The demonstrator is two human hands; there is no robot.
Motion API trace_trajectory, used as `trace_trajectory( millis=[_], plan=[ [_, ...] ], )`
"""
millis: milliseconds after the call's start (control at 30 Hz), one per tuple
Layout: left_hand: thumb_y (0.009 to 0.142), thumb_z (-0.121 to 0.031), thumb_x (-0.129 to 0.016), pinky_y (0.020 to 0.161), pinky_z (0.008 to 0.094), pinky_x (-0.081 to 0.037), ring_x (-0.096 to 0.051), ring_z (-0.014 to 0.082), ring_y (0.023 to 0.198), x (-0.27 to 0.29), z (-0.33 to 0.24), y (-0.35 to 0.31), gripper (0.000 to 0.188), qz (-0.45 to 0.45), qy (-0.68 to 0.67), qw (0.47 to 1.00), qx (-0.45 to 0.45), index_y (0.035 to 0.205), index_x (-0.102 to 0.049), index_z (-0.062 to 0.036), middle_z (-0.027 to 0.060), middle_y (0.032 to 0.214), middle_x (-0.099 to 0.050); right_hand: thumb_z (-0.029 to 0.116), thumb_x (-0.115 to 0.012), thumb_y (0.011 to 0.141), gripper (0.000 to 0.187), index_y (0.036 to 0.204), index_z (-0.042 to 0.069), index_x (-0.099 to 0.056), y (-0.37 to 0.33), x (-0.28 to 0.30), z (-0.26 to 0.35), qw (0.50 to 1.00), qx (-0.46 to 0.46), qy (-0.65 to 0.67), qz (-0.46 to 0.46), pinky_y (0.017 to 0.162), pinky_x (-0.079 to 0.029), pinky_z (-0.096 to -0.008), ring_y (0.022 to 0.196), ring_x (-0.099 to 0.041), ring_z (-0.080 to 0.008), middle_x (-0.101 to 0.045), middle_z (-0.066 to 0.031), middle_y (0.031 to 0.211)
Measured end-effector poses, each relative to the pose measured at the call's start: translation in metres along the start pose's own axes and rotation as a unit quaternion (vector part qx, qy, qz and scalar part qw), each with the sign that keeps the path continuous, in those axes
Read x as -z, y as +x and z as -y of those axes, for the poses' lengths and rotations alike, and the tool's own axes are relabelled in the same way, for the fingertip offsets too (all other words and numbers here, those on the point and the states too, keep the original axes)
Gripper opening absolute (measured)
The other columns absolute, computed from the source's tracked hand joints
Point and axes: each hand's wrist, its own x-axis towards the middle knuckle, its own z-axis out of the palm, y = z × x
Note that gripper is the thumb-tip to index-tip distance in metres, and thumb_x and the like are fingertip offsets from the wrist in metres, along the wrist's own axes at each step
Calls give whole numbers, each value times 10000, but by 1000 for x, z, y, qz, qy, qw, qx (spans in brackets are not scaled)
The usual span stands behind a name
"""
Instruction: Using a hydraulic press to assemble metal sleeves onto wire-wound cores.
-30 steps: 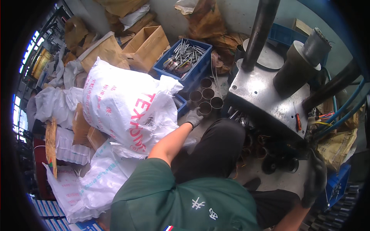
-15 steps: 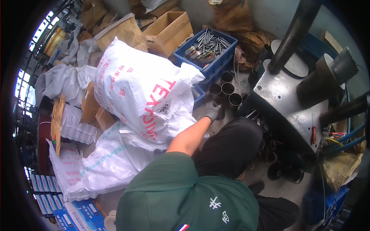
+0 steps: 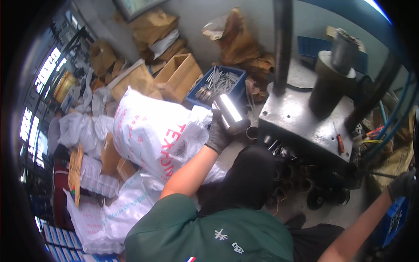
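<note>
Left of the steel machine, a white sack with red printing narrows the room. Nearer the machine, the left grip clasps a shiny metal cylinder. Dark round parts lie below its front edge, a screwdriver near its right edge. Farther right, the right grip's state I cannot tell.

A workshop — a metal plate with thick columns, a screwdriver, a blue bin of metal rods.
</note>
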Motion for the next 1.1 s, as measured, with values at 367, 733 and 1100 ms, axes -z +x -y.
trace_trajectory(
  millis=[367,733,1100],
  plan=[
    [925,-612,-695,1216,539,-388,-485,371,1442,-230,24,39,852,152,-35,985,73,1545,-409,-103,184,1539,-498,2,-588,1011,305,1310,-40,-630,15,12,-51,985,-29,60,-158,1019,-552,-350,1142,-683,-246,-695,-158,1244],
    [809,-246,-898,977,388,-587,-689,249,1163,-383,34,101,716,294,390,798,-353,1383,-527,-32,128,1317,-653,-39,-585,964,360,1320,-32,-636,19,24,-38,969,-118,93,-197,986,-569,-343,1032,-725,-223,-698,-136,1207],
    [764,-170,-948,1017,372,-569,-690,254,1174,-435,54,147,897,234,461,620,-590,1490,-436,-46,151,1314,-663,-39,-572,963,393,1354,-43,-611,18,19,-35,963,-120,122,-210,994,-564,-350,1060,-710,-224,-696,-146,1210]
  ],
)
